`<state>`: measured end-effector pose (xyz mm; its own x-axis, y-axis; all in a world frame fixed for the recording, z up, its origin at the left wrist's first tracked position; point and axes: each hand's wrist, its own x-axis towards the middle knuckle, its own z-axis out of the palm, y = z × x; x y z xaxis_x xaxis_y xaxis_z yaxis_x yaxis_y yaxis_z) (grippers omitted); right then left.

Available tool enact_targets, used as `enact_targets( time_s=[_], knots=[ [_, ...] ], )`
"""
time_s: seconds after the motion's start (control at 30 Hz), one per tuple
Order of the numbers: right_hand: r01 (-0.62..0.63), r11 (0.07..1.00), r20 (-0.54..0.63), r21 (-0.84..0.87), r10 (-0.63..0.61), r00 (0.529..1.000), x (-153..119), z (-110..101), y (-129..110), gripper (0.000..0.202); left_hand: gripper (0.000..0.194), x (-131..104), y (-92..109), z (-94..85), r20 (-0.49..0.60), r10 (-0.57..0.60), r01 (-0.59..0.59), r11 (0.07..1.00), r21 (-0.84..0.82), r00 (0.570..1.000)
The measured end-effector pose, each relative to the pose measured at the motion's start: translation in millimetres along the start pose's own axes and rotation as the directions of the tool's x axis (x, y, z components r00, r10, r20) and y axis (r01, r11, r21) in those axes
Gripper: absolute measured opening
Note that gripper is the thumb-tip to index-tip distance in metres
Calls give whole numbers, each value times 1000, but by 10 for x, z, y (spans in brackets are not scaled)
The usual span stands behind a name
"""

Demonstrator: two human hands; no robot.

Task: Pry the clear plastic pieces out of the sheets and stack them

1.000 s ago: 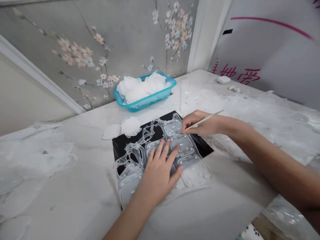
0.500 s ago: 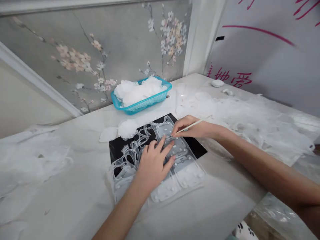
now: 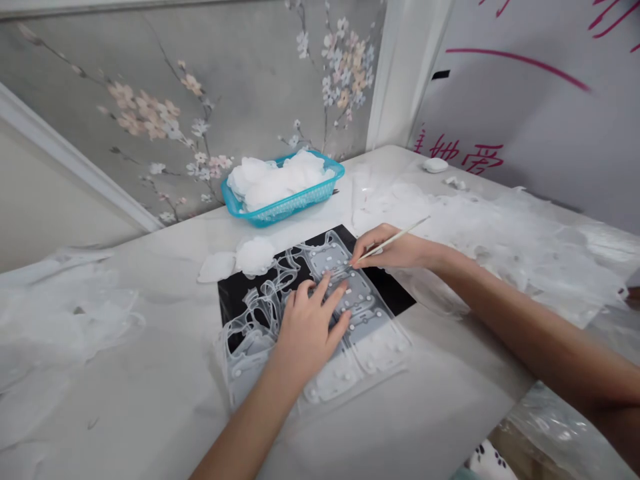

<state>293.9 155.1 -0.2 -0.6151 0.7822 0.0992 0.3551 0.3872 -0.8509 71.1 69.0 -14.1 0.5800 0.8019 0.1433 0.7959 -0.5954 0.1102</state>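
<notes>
A translucent patterned sheet (image 3: 373, 350) with cut-out shapes lies partly over a black mat (image 3: 397, 297) on the white table. My left hand (image 3: 310, 323) rests flat on the sheet, fingers spread. In my right hand (image 3: 387, 247) is a thin white stick (image 3: 410, 227), pinched between the fingers, its lower end at the sheet's upper right part. Just beyond the mat's upper left edge sit a round white piece (image 3: 255, 257) and a flatter white piece (image 3: 217, 267).
A blue basket (image 3: 290, 208) heaped with white pieces (image 3: 280, 185) stands at the back. Thin translucent scraps (image 3: 510, 247) cover the right side, and more scraps (image 3: 70, 327) lie at the left. A small white object (image 3: 435, 165) sits near the back right corner.
My right hand has moved slightly up and to the right with the stick, which now stands at a steeper angle. My left hand has stayed in place.
</notes>
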Motion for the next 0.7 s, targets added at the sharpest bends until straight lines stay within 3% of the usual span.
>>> enact_targets(
  time_s=[0.1, 0.2, 0.33, 0.43, 0.57, 0.7],
  knots=[
    [23, 999, -28, 49, -21, 999, 28, 104, 40, 22, 40, -7, -9, 7, 3, 19, -19, 1000, 6, 1000],
    [81, 997, -60, -5, -82, 995, 47, 198, 42, 22, 40, 1, -9, -2, 10, 38, -38, 999, 6, 999],
    [219, 955, -60, -202, -235, 970, 45, 280, -17, 22, 41, 21, -9, -19, 1, 53, -53, 998, 15, 999],
    [294, 853, 1, -431, -325, 946, 43, 319, -60, 29, 42, 29, -15, -23, 9, 70, -70, 997, 17, 997],
    [267, 765, 48, -586, -297, 954, 52, 322, -81, 32, 42, 29, -22, -27, 22, 75, -75, 997, 2, 997],
    [232, 833, 12, -503, -261, 965, 56, 242, -77, 23, 42, 21, -21, -29, 22, 73, -72, 997, -14, 997]
  ],
)
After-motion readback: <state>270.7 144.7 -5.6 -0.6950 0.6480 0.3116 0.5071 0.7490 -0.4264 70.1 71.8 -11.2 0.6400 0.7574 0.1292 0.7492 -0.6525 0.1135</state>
